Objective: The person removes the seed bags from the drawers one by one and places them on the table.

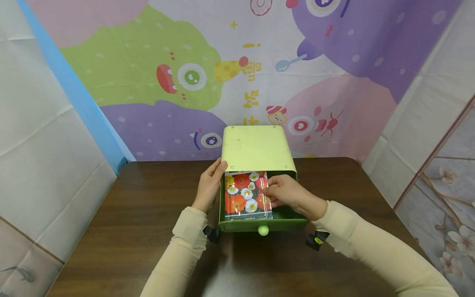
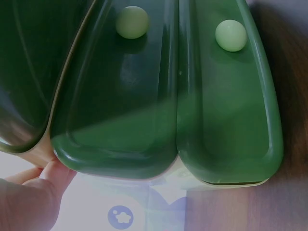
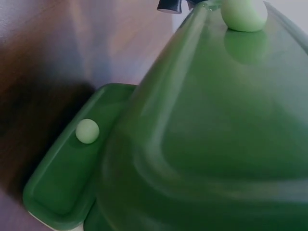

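A small cabinet with a pale yellow-green top (image 1: 257,148) stands at the back of the table. Its top green drawer (image 1: 263,225) is pulled out and has a round light green knob (image 1: 263,230). In the drawer lies a glossy booklet (image 1: 246,193) with red and white flowers on its cover. My right hand (image 1: 289,194) pinches the booklet's right edge; the right wrist view does not show this hand. My left hand (image 1: 210,185) rests against the cabinet's left side, thumb near the top's front corner. In the left wrist view, part of the left hand (image 2: 36,197) touches the cabinet's side.
Below the open drawer are two closed green drawers, a middle one (image 2: 115,96) and a bottom one (image 2: 236,106), each with a round knob. The dark wood table (image 1: 156,231) reaches back to a cartoon-printed curtain (image 1: 167,132). White patterned cloths hang at both sides.
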